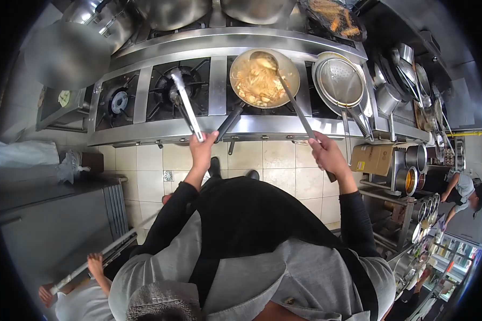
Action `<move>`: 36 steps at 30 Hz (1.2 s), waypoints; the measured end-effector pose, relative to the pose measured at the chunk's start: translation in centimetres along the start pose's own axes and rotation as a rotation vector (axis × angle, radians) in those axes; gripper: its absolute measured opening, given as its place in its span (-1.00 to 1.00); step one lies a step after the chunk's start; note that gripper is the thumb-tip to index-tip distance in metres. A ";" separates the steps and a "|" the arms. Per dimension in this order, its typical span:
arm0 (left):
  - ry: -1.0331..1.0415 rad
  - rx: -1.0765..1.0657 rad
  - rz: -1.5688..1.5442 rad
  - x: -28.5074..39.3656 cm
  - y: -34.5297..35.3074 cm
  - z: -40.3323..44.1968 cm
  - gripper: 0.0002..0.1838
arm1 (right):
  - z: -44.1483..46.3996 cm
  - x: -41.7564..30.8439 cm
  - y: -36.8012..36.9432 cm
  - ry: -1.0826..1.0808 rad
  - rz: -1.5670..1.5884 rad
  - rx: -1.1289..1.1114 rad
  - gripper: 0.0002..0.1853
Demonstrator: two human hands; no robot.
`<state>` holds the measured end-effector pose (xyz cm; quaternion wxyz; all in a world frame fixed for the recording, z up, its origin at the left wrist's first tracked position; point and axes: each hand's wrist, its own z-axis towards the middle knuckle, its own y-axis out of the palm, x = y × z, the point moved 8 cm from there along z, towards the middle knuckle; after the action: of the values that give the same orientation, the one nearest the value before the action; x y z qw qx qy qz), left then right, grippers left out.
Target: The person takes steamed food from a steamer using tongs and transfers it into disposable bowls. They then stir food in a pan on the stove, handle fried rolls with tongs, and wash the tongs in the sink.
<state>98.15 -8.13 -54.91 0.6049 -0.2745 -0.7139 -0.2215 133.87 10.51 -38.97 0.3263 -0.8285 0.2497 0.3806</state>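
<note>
A frying pan (293,80) with noodle-like strands and chunks in a pale sauce sits on a burner of the range. In my right hand (329,155) is the long handle of a ladle (294,104), whose bowl rests in the food at the pan's upper edge. My left hand (202,147) is closed around the near end of metal tongs (187,104), which point away from me over the neighbouring burner. Just right of that hand lies the pan's black handle (230,122), and I cannot tell whether the hand touches it.
Strainers (341,80) are stacked on the range at the right. Large pots (171,12) and a dark pan of browned food (334,18) stand along the back. A cardboard box (374,159) sits lower right. Other people (83,299) are at the lower left and far right.
</note>
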 end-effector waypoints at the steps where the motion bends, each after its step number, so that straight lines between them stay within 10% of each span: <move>1: 0.079 0.026 0.126 0.8 0.8 0.4 -0.63 | -0.1 -0.4 -0.8 -0.051 -0.105 0.038 -0.57; 11: -0.063 -0.137 -0.024 0.1 3.6 1.6 -0.63 | 4.8 3.3 4.3 -0.504 -0.525 0.290 -0.52; 23: -0.011 -0.080 0.019 0.9 4.7 -0.2 -0.73 | 5.1 5.6 -3.3 -0.331 -0.724 0.385 -0.62; 25: 0.010 -0.068 0.050 1.1 4.6 -0.7 -0.73 | 1.3 4.9 2.5 0.311 0.234 0.038 -0.58; 29: 0.042 -0.067 0.054 1.1 4.5 -0.8 -0.72 | 0.8 3.8 5.3 0.306 1.022 -0.286 -0.57; 36: 0.072 -0.035 0.239 2.8 3.7 -1.5 -0.68 | -4.3 -0.6 -0.1 -0.081 -0.207 0.117 -0.57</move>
<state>101.37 -5.97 -51.91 0.6472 -0.3601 -0.6500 -0.1701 135.63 7.54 -36.35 0.4215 -0.8133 0.1710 0.3628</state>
